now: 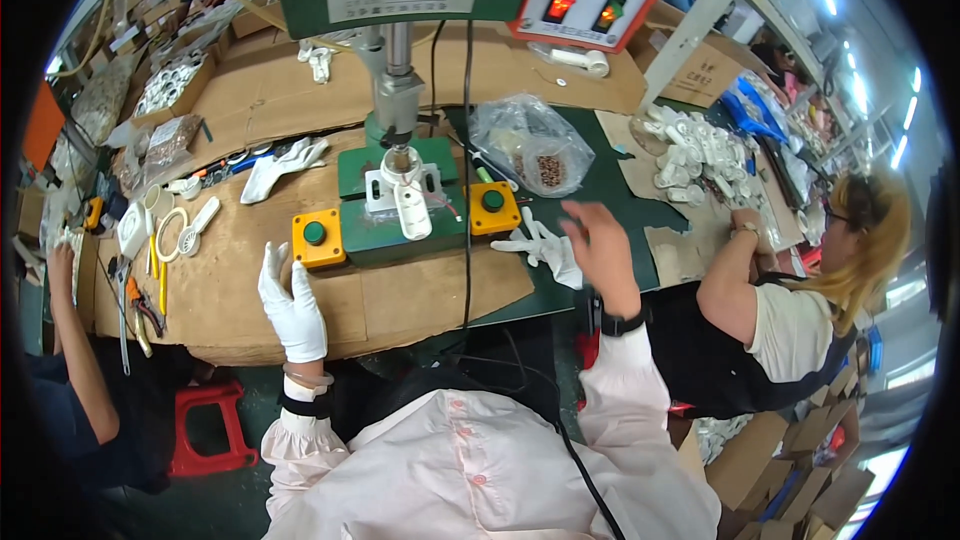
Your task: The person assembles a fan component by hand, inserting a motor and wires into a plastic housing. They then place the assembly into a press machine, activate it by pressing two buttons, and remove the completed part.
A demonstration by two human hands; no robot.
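My left hand point(293, 305) wears a white glove. Its fingers are stretched apart, holding nothing, just in front of a yellow button box point(318, 238) with a green push button. Bare, with a dark watch at the wrist, my right hand point(606, 258) is raised over the table's right part, its fingers apart. Beside it, an empty white glove point(548, 246) lies near a second yellow button box point(495, 208). Between the boxes stands a green bench press point(390, 230). A white plastic part with a handle point(411, 208) sits in its fixture, directly below the vertical spindle point(400, 100).
A clear bag point(530, 145) with small brass-coloured pieces lies right of the press. Many white plastic parts point(690, 155) are heaped farther right, near a seated co-worker point(790, 310). Another glove point(285, 168), pliers point(143, 305) and white rings lie left. A black cable point(469, 140) hangs in front.
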